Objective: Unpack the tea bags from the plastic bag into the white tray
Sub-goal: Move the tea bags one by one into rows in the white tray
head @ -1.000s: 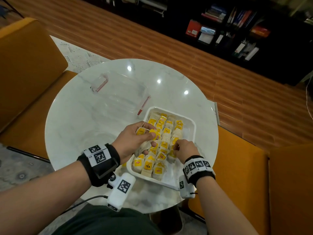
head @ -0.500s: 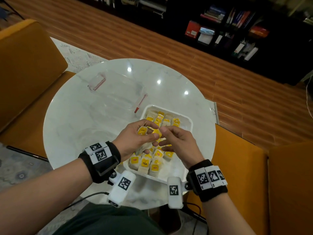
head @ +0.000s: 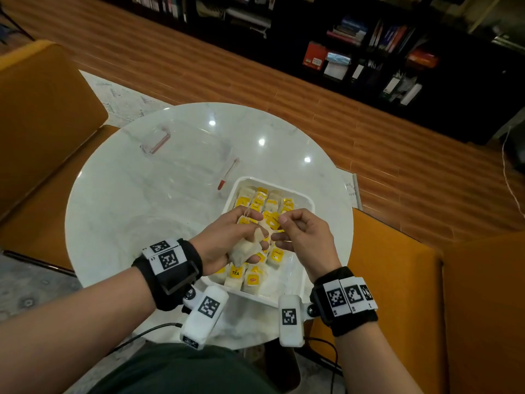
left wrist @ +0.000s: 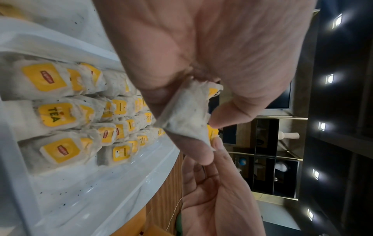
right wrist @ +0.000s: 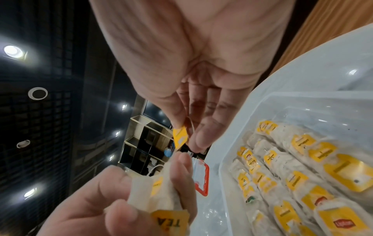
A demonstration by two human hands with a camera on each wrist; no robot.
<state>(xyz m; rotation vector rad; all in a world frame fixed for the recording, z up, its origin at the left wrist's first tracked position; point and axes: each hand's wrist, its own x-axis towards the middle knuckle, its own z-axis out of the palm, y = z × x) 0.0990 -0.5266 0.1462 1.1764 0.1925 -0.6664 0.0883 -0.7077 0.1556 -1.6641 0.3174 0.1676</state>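
Observation:
The white tray (head: 308, 204) sits on the near right of the round marble table, filled with rows of tea bags (head: 257, 207) with yellow tags. Above the tray my left hand (head: 227, 237) grips a small bunch of tea bags (head: 245, 250), seen in the left wrist view as a held tea bag (left wrist: 187, 115) and in the right wrist view as the bunch (right wrist: 153, 191). My right hand (head: 301, 234) pinches a yellow tag (right wrist: 180, 138) on its string, close beside the left hand. The clear plastic bag (head: 187, 155) with a red zip lies flat beyond the tray to the left.
The marble table (head: 113, 211) has bare surface on its left half. Orange chairs (head: 42, 109) stand on the left and right. A dark bookshelf (head: 369, 46) lines the far wall across a wooden floor.
My right hand rose from the tray's tea bags and came over to the left hand, taking a yellow tag between thumb and finger. The left hand kept its bunch.

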